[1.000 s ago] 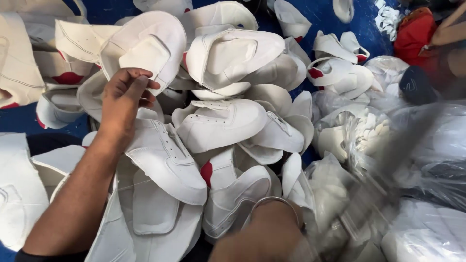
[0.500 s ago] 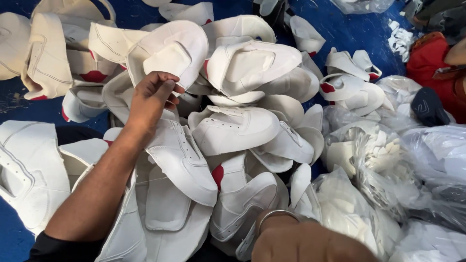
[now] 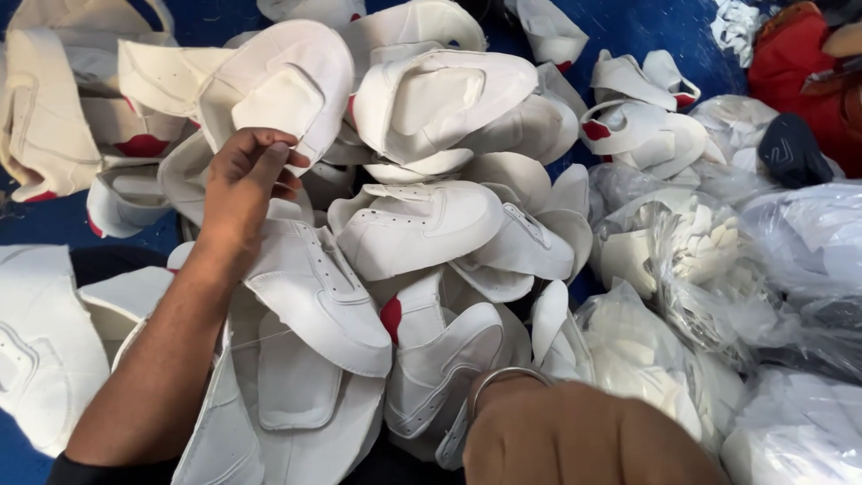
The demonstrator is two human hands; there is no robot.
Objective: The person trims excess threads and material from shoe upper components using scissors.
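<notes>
Many white shoe uppers [image 3: 413, 224] lie piled. Left hand [image 3: 241, 184] rests on one upper [image 3: 314, 287], fingers curled together; its long axis runs near-right. Right hand [image 3: 584, 440] is nearer, fingers unclear.

left hand [image 3: 244, 180] fingers curled, right hand [image 3: 584, 440] fisted

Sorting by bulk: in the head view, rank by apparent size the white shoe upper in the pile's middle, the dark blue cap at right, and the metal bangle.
1. White shoe upper
2. Dark blue cap
3. Metal bangle, though it sits nearest the camera and is partly hidden.
</notes>
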